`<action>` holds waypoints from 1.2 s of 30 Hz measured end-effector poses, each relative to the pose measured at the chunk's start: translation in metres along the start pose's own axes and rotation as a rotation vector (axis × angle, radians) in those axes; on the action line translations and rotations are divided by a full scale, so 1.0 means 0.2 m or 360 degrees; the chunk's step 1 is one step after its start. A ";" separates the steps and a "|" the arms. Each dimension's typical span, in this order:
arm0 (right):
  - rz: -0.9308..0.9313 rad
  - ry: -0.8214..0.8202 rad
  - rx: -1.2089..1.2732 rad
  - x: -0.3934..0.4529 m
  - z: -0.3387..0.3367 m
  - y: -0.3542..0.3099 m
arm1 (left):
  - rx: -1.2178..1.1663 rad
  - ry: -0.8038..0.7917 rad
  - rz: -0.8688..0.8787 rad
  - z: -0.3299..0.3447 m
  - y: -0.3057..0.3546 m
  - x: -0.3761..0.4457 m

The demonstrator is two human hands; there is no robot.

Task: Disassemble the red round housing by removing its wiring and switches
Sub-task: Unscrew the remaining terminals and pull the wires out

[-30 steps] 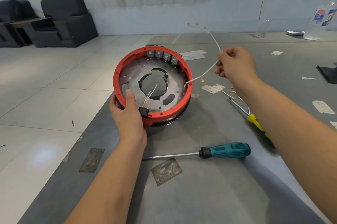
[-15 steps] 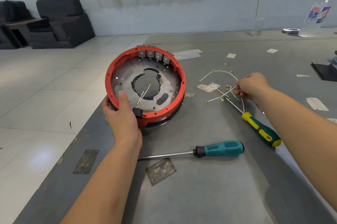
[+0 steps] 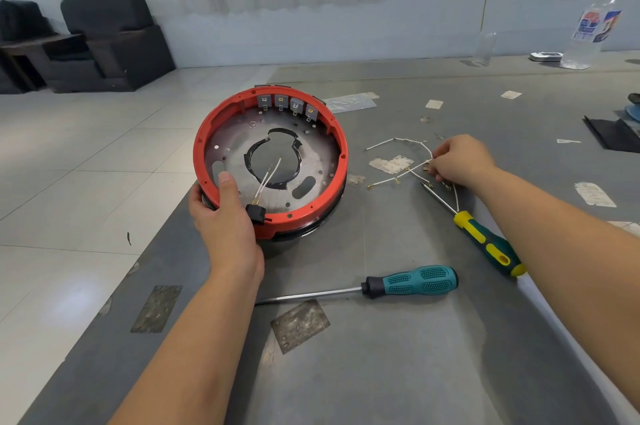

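The red round housing [image 3: 341, 147] stands tilted on the grey table, open side towards me, with a metal plate inside. My left hand [image 3: 225, 220] grips its near-left rim, thumb inside. Several grey switches [image 3: 287, 104] sit in a row on the far inner wall. A black connector [image 3: 256, 213] on the near rim carries two short white wires [image 3: 268, 177]. A loose white wire bundle [image 3: 398, 177] with brass terminals lies on the table to the right of the housing. My right hand [image 3: 460, 159] rests on it with curled fingers pinching the wires.
A teal-handled screwdriver [image 3: 412, 282] lies in front of the housing. A green-and-yellow screwdriver [image 3: 485, 242] lies under my right forearm. Tape scraps dot the table. A water bottle [image 3: 588, 29] stands at the far right. The table's left edge drops to a tiled floor.
My right hand has come down from the air with the white wire bundle and laid it on the table right of the housing. My left hand keeps its grip on the rim.
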State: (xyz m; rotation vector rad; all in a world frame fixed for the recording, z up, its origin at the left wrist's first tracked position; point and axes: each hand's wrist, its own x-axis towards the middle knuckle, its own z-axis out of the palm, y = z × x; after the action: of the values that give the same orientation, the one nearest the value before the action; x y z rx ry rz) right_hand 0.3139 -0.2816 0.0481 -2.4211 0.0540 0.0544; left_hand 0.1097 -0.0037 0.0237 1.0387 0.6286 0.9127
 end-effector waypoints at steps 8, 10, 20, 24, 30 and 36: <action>-0.0160 0.0085 -0.0445 -0.02 0.03 0.01 | -0.0005 -0.0005 0.0005 0.00 0.00 0.00; -0.0181 0.0088 -0.0467 -0.04 0.02 0.00 | -0.0007 0.0001 0.0010 0.00 0.00 0.01; -0.0497 -0.0696 0.0497 -0.54 0.16 -0.28 | -0.0122 -0.0047 -0.0043 -0.01 0.00 -0.01; -0.0464 -0.0868 0.0616 -0.67 0.27 -0.32 | -0.0179 -0.0135 -0.0071 -0.01 -0.01 -0.02; -0.0308 -0.0793 0.0944 -0.66 0.37 -0.35 | -0.0116 -0.0302 -0.0216 0.00 -0.01 -0.05; -0.0396 -0.0609 0.0785 -0.56 0.34 -0.34 | -0.0093 -0.0403 -0.0295 0.00 0.03 -0.06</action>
State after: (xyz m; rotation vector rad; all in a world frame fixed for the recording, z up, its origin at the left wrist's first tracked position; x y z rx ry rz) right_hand 0.2049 -0.1826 0.0476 -1.8735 -0.3659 0.3468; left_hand 0.1021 -0.0134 0.0302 1.0058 0.4739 0.6224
